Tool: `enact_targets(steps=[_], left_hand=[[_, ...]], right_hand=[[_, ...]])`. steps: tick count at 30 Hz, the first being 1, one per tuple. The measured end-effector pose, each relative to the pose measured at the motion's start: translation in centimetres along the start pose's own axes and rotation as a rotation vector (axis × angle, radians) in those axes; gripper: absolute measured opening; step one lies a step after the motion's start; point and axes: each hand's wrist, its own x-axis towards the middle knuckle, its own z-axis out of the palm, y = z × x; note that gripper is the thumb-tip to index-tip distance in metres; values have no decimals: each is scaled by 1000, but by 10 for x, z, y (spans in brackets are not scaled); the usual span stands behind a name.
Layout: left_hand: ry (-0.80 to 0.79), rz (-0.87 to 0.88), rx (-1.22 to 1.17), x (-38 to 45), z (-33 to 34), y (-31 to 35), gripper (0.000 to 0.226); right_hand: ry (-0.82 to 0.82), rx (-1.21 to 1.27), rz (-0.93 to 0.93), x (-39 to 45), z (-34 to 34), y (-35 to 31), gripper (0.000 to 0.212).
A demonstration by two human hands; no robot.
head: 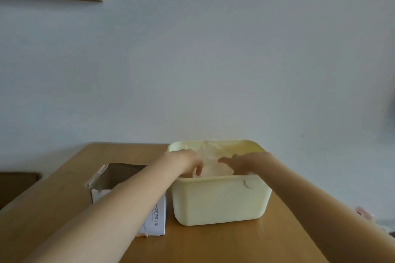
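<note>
Left hand [188,161] is curled over the clear plastic wad [213,170] in the yellow bin [220,200], grip indiscernible; right hand [241,161] is laid flat on it. The bin could be tipped by uneven pressing.

Pale yellow bin [220,200], white printed box [155,218], tan wooden table [213,245].

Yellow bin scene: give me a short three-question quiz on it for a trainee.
1. True or false: the left hand and right hand both reach into the pale yellow plastic bin.
2. On which side of the bin does the opened glove box stand? A left, B right, C behind.
3. Fill in: the bin stands on a wooden ____.
Key: 1 true; 2 A; 3 table.
</note>
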Motion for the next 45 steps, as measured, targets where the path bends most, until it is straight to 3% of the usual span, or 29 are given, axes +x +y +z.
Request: enact_targets(steps=[3,8,11,15,19,21,23,26,29,32,34,38,41,45], left_hand=[[-111,-63,89,8,3,7,38],[-228,-99,207,3,-4,13,39],[-227,-29,111,-15,-26,8,43],[-20,30,-13,-58,-56,-20,42],[207,6,-193,-93,-50,-64,28],[185,-54,-306,-101,-34,-82,22],[81,-108,-358,-111,-18,-95,24],[6,-146,-294,-123,0,-107,32],[1,-107,-321,-126,10,-115,38],[25,-88,-430,-126,14,-120,40],[90,-97,-483,-121,14,-121,39],[347,-125,-560,-114,14,-122,8],[421,-120,-614,-114,15,-122,7],[487,-95,-700,-117,8,-127,13]], right_hand=[[-29,98,158,20,11,8,69],[-181,170,85,7,2,3,50],[-189,168,25,-4,-7,2,59],[-53,88,-9,-29,-29,-14,74],[337,237,-226,-61,-57,-61,33],[449,349,-424,-73,-61,-96,19],[297,399,-574,-77,-52,-131,13],[111,32,-513,-62,-27,-172,23],[229,-81,-455,-46,-13,-188,25],[505,177,-425,-39,-18,-188,16],[582,301,-438,-42,-26,-184,17],[501,232,-467,-50,-33,-172,25],[439,242,-429,-52,-31,-163,29],[473,308,-454,-52,-28,-158,28]])
